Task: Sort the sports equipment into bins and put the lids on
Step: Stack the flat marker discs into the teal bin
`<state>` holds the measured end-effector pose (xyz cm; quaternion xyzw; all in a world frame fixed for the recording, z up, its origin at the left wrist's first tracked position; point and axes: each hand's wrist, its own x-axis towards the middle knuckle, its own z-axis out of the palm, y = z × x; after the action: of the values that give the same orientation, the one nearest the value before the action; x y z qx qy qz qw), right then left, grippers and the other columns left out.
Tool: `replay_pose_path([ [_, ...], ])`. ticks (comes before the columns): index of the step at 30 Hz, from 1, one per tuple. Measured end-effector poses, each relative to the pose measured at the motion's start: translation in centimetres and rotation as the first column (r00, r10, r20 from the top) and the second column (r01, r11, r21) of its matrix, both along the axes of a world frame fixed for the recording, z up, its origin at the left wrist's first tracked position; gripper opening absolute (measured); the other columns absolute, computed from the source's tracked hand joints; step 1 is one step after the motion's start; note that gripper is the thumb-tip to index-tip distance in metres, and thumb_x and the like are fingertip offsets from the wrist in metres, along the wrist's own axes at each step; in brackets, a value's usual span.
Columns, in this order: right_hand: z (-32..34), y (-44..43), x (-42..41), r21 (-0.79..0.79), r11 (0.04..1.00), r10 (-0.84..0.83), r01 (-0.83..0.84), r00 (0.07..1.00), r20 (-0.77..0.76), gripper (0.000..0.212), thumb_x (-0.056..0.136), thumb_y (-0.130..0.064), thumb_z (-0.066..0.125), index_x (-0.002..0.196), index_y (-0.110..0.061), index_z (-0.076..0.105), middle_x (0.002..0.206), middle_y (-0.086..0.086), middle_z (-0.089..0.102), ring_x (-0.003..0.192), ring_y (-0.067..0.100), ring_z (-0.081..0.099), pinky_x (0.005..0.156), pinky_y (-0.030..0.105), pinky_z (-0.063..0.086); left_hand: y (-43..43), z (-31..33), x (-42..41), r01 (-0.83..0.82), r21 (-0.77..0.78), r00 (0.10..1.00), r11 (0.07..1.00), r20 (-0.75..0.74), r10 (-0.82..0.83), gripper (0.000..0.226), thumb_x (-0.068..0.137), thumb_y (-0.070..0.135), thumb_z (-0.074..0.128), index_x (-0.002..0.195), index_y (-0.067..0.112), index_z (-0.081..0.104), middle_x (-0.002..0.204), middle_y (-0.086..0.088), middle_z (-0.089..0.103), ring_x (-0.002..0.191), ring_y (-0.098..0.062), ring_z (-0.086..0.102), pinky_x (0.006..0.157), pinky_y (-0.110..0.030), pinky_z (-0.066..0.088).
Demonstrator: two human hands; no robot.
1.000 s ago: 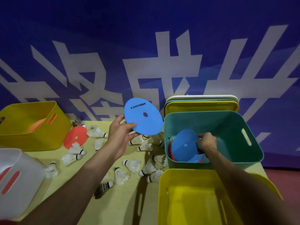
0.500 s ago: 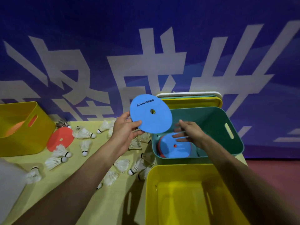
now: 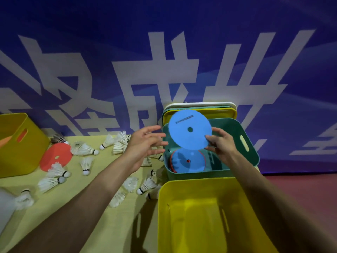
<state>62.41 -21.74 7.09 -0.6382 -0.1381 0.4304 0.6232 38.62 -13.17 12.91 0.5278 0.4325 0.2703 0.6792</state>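
My right hand point(image 3: 219, 144) pinches the right edge of a flat blue disc point(image 3: 189, 131) with a centre hole, held above the teal bin point(image 3: 249, 157). Just left of the disc, my left hand point(image 3: 145, 143) has its fingers spread and touches nothing. Inside the teal bin lies another blue disc point(image 3: 187, 162) on top of red ones. A red disc point(image 3: 55, 158) lies flat on the yellow-green table point(image 3: 102, 223). Several white shuttlecocks point(image 3: 85, 149) are scattered over the table between the bins.
A stack of lids point(image 3: 200, 106) leans on the blue banner behind the teal bin. A yellow bin point(image 3: 206, 216) sits nearest me, with nothing in it. Another yellow bin point(image 3: 20, 143) stands at the far left and a white bin point(image 3: 5, 207) at the left edge.
The blue disc has passed from my left hand to my right hand and now hangs over the teal bin. My left hand has let go and opened.
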Motion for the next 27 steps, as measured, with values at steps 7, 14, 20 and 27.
replay_pose_path([
  [7, -4.9, 1.5, 0.9, -0.442, 0.897, 0.104, 0.018, 0.963, 0.25, 0.039, 0.086, 0.008, 0.06, 0.121, -0.008, 0.059, 0.113, 0.021, 0.063, 0.066, 0.029, 0.068, 0.046, 0.034, 0.058, 1.3, -0.2, -3.7, -0.053, 0.025, 0.997, 0.998, -0.062, 0.054, 0.024, 0.091, 0.004, 0.058, 0.115, 0.008, 0.063, 0.106, -0.009, 0.072, 0.093, -0.026, 0.072, 0.074, -0.032, 0.059],
  [14, -7.9, 4.3, -0.3, -0.617, 0.784, 0.334, -0.063, 0.882, 0.334, 0.035, 0.089, 0.003, 0.053, 0.123, -0.005, 0.056, 0.102, 0.022, 0.065, 0.079, 0.034, 0.068, 0.065, 0.043, 0.06, 2.2, -0.7, -6.6, -0.1, 0.058, 0.988, 0.993, -0.112, 0.106, 0.023, 0.093, 0.004, 0.055, 0.114, 0.008, 0.064, 0.105, -0.009, 0.072, 0.093, -0.025, 0.072, 0.083, -0.035, 0.057],
  [20, -6.4, 3.2, -0.8, -0.762, 0.63, 0.669, -0.149, 0.602, 0.436, 0.04, 0.092, -0.003, 0.04, 0.131, -0.001, 0.049, 0.128, 0.022, 0.056, 0.117, 0.037, 0.053, 0.092, 0.037, 0.045, 2.3, -1.0, -6.9, -0.107, 0.045, 0.99, 0.993, -0.09, 0.111, 0.021, 0.093, 0.005, 0.056, 0.111, 0.009, 0.064, 0.106, -0.01, 0.072, 0.093, -0.026, 0.071, 0.086, -0.038, 0.056],
  [27, -3.3, 4.5, -2.8, -0.58, 0.803, 0.549, -0.136, 0.548, 0.631, 0.034, 0.094, -0.002, 0.045, 0.125, -0.003, 0.058, 0.127, 0.015, 0.061, 0.114, 0.03, 0.059, 0.1, 0.035, 0.045, 3.2, -0.9, -7.7, -0.063, 0.051, 0.995, 0.997, -0.077, 0.067, 0.02, 0.092, 0.004, 0.057, 0.11, 0.009, 0.065, 0.104, -0.009, 0.073, 0.092, -0.025, 0.072, 0.086, -0.037, 0.056],
])
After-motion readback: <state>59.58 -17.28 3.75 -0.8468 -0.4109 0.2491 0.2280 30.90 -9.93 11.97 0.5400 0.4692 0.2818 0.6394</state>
